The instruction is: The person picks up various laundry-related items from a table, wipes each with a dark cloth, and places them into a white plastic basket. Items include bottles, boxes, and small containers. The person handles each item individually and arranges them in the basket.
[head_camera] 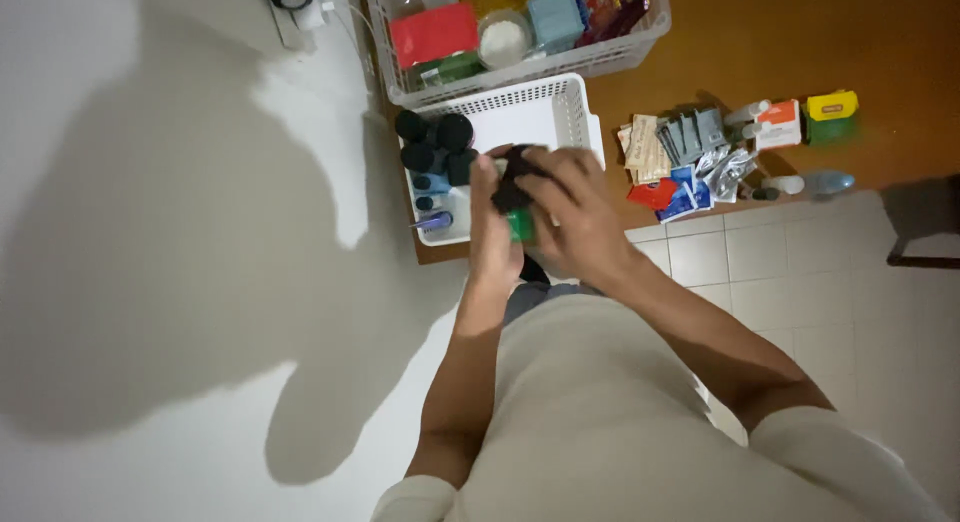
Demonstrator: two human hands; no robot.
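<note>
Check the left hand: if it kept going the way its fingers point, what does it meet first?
Probably the dark-capped bottles in the white basket, just beyond the left hand; depth is unclear, so it might pass above them.

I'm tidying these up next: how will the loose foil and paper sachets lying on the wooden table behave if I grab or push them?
The sachets look flat and thin, so probably light and floppy. Their glossy foil suggests they are slippery. Since they overlap in a loose pile on the wooden table, a push would likely fan them apart rather than roll them.

green bottle [519,225] | dark cap | upright-ish, largely hidden | above white basket [560,107]
</note>
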